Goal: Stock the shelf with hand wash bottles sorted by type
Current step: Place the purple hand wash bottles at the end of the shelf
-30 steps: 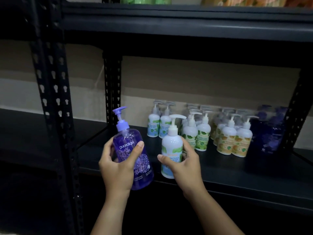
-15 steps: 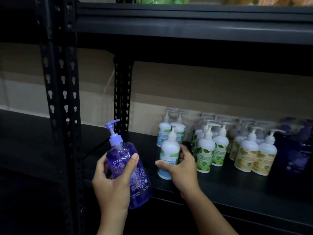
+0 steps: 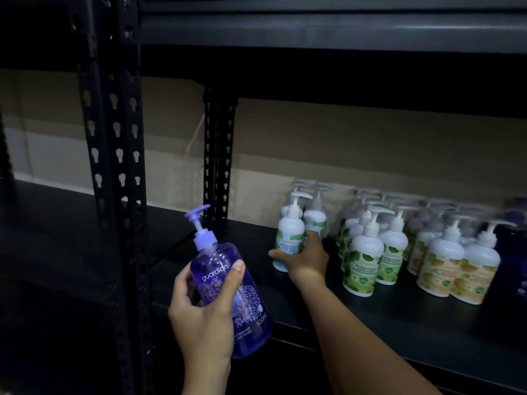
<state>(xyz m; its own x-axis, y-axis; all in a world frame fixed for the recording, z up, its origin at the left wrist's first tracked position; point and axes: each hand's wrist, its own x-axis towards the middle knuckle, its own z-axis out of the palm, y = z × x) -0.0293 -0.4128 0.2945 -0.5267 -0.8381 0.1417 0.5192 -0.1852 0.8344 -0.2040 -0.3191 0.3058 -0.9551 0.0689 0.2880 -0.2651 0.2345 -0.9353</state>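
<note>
My left hand (image 3: 205,315) grips a clear purple pump bottle (image 3: 228,283) marked "guardian", tilted, in front of the shelf's front edge. My right hand (image 3: 306,258) reaches onto the black shelf (image 3: 356,315) and is wrapped around a white bottle with a blue-green label (image 3: 288,238), which stands upright on the shelf in front of two matching bottles. To its right stand white bottles with green leaf labels (image 3: 362,260), then ones with orange labels (image 3: 456,266).
A perforated black upright (image 3: 114,155) stands at the left front, a second post (image 3: 218,155) further back. Dark blue-purple bottles (image 3: 516,218) sit at the far right. The shelf above (image 3: 328,27) overhangs the bottles. A beige wall lies behind.
My right hand has pushed the white blue-label bottle further back on the shelf, up to its matching bottles. The purple bottle in my left hand stayed low at the shelf front.
</note>
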